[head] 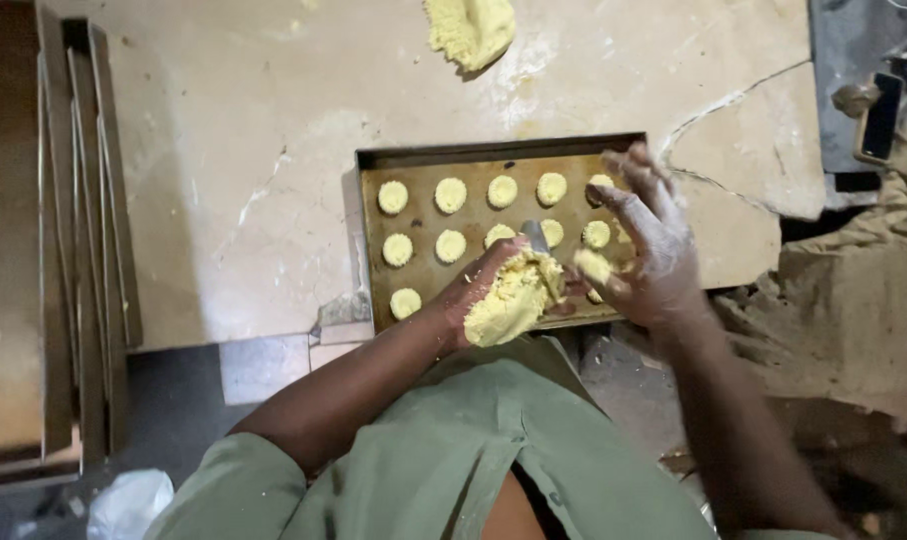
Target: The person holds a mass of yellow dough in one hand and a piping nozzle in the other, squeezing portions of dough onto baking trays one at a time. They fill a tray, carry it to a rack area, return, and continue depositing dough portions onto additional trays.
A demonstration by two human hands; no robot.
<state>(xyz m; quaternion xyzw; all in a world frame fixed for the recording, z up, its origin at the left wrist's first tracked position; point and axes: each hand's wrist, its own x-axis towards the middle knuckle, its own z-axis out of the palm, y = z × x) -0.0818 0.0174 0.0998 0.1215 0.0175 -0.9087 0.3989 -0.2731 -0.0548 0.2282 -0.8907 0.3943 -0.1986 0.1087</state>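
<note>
1. The left hand is curled around a lump of yellow dough, held over the near edge of the baking tray.
2. The right hand is mostly open, fingers spread, with a small dough piece at its thumb, just beside the lump.
3. Rows of round dough discs lie on the tray.
4. A larger dough heap sits on the stone table, well apart.

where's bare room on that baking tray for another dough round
Bare patch: the bottom row of the dark metal baking tray, between the lone pale dough round and the left hand. The upper two rows and the right hand side are crowded.
</note>
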